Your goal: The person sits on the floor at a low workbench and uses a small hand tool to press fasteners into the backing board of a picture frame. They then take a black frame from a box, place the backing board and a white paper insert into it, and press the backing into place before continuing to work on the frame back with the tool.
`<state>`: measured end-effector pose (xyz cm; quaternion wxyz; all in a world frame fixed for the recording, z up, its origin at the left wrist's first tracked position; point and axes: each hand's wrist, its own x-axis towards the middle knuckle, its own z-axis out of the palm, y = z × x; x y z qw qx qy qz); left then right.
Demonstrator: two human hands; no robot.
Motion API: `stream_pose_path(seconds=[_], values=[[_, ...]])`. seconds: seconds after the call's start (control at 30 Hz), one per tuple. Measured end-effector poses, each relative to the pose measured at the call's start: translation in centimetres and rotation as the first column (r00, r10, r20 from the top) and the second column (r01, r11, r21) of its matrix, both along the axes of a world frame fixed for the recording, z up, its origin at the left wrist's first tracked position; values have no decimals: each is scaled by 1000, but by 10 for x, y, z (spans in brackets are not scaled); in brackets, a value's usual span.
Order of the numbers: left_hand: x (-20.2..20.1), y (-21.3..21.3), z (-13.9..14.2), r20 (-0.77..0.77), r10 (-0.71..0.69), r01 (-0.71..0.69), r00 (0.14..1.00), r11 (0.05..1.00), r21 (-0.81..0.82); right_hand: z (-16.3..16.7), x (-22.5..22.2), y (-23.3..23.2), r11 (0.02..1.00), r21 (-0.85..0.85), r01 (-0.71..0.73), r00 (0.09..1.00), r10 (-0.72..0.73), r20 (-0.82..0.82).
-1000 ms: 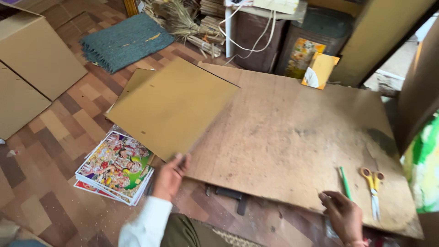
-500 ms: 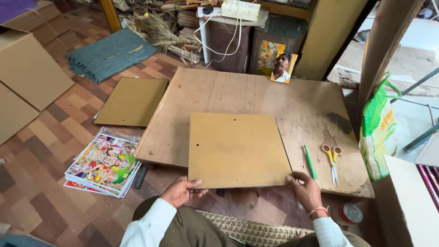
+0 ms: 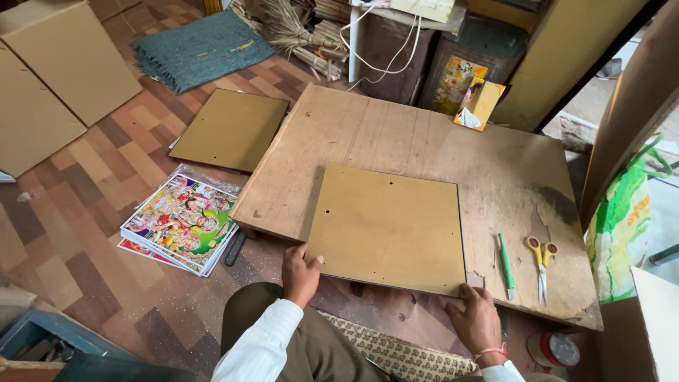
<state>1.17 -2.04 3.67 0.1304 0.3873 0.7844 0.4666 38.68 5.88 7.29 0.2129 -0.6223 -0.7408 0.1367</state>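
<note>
The square board (image 3: 387,228) lies flat on the worktop (image 3: 396,138), its near edge overhanging; bare wood stretches beyond it. Left hand (image 3: 300,272) and right hand (image 3: 479,320) pinch its near corners, fingers curled closed. Scissors (image 3: 541,263) lie right of it.

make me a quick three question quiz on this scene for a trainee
1. True or false: the yellow scissors lie on the floor.
2. Which hand grips the near left corner of the square board on the low table? A) left hand B) right hand C) neither
3. Fill in: the green pen lies between the board and the ____.

Key:
1. False; they lie on the table, near its right edge.
2. A; the right hand holds the near right corner.
3. Scissors.
</note>
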Motion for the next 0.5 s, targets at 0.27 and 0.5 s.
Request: stream_pose_path(seconds=[0.27,0.5], values=[[14,-13,41,372,-64,-66,926,942,328,14,-3,1,926,-357,124,875,-272,-401],[0,1,78,852,-263,-194,453,904,382,-1,14,13,915,-352,199,645,-393,-655]])
